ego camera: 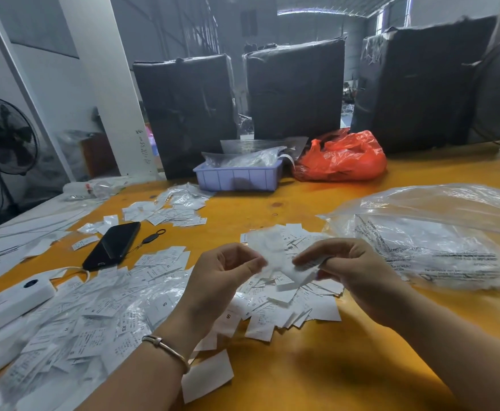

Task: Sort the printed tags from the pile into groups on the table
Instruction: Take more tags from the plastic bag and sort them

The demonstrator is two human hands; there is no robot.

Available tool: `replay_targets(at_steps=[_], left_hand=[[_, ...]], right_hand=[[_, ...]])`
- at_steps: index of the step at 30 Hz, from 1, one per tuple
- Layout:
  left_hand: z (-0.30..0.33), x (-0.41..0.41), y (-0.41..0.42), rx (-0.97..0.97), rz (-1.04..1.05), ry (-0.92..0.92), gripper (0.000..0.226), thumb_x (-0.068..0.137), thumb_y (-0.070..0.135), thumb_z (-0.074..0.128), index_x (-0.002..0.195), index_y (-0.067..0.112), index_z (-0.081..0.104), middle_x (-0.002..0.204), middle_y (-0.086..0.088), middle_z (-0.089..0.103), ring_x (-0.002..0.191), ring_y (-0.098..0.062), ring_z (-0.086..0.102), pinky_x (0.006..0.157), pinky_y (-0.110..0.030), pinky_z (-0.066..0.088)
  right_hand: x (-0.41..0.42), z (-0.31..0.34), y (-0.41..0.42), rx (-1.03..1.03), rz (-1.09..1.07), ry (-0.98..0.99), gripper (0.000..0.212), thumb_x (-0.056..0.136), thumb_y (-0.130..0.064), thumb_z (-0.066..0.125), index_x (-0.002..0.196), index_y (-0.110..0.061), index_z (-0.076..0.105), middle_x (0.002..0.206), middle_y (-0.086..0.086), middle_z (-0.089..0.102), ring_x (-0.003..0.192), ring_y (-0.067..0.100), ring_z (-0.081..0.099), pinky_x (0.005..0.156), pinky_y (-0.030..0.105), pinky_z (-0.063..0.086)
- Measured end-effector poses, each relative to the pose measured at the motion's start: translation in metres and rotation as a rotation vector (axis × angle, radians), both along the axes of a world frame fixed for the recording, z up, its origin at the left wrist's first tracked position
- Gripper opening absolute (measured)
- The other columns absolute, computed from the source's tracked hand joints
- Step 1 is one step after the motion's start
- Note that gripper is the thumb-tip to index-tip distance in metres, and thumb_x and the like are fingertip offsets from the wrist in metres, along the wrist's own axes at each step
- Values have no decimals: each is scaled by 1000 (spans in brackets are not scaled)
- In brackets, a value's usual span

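In the head view, a thin white tag (284,264) is held up between the two hands just above the table (316,366). It is pinched at its left edge by the curled fingers and thumb of the left hand (228,277), and at its right edge by the fingertips of the right hand (346,268). The tag is blurred, so its print cannot be read. Directly beneath the hands lies the loose pile of tags (290,304), some marked S or XS. A wider spread of tags (88,327) is seen to the left, partly under clear film, and a smaller group (168,209) lies farther back.

A misgrouping is judged likely if the size mark is not read before the tag is laid down. Because the tags are light and overlapping, two stuck together could be lifted as one, and the groups at the left could be merged by a careless sweep of the forearm.

A black phone (112,246) and a white device (11,301) lie among the left groups and take up placing room. A clear plastic bag (438,232) crowds the right side. Behind are a lavender tray (238,176) and an orange bag (343,157).
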State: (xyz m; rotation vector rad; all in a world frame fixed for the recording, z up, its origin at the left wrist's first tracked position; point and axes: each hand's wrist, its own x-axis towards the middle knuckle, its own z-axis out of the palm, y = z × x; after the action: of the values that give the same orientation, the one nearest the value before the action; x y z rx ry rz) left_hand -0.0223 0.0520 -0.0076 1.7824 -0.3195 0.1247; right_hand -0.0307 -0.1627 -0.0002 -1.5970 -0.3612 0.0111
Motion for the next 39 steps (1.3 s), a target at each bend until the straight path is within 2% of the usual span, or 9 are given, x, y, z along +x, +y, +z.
replay_targets(at_steps=[7,12,14,18,22,25,29,35,39], left_hand=[[1,0,4,-105,-28,39,20,73,26,81,80,12,69,86,-7,76,84,-17,72,73,-19,55],[3,0,4,-212,-80,93,39,62,25,87,92,11,66,92,-13,75,88,-27,72,84,-34,56],[2,1,4,-234,-77,121,39,71,14,81,107,14,66,93,-10,75,85,-23,72,80,-28,59],[-4,5,6,-234,-93,150,35,84,-3,68,114,15,67,83,-7,70,80,-22,69,75,-24,57],[-6,6,6,-227,-94,171,38,73,2,66,110,11,68,83,-17,72,85,-28,73,75,-26,58],[-7,7,5,-190,-86,174,27,71,3,64,98,3,68,83,-14,73,89,-29,73,76,-28,58],[-8,7,5,-119,-80,153,8,83,-6,60,88,-5,66,90,-15,75,88,-24,73,74,-22,56],[-8,7,5,-16,-11,121,14,68,19,71,75,6,70,81,3,73,73,-4,64,72,-26,49],[-9,8,7,-38,-11,138,18,81,1,69,72,16,70,72,-2,68,64,-9,64,60,-21,51]], right_hand=[[10,2,-16,29,-78,102,27,72,-13,57,89,-11,78,97,4,74,95,21,66,73,30,51],[10,2,-20,33,-148,112,33,74,16,66,101,-2,72,92,17,73,78,23,72,60,28,57],[8,-3,-18,-136,-217,36,33,74,17,67,100,-4,72,89,17,71,71,23,69,59,27,58],[8,-5,-14,-404,-276,-90,13,78,-14,74,90,-17,74,80,0,71,69,21,66,51,21,50],[7,-5,-7,-862,-124,-125,46,64,-57,77,99,-30,64,90,-12,61,76,2,53,64,24,45],[5,-8,3,-1052,-155,-214,56,57,-68,74,98,-32,61,94,-14,53,88,5,49,75,28,46],[5,-11,9,-1009,-153,-149,50,54,-55,83,89,-30,58,92,-11,53,88,8,49,76,30,46],[2,-10,7,-725,-106,-17,47,54,-25,91,89,-25,60,84,-4,60,69,6,53,62,27,45],[3,-9,4,-842,-135,15,53,51,-40,90,93,-27,60,81,-8,56,73,9,54,65,33,46]])
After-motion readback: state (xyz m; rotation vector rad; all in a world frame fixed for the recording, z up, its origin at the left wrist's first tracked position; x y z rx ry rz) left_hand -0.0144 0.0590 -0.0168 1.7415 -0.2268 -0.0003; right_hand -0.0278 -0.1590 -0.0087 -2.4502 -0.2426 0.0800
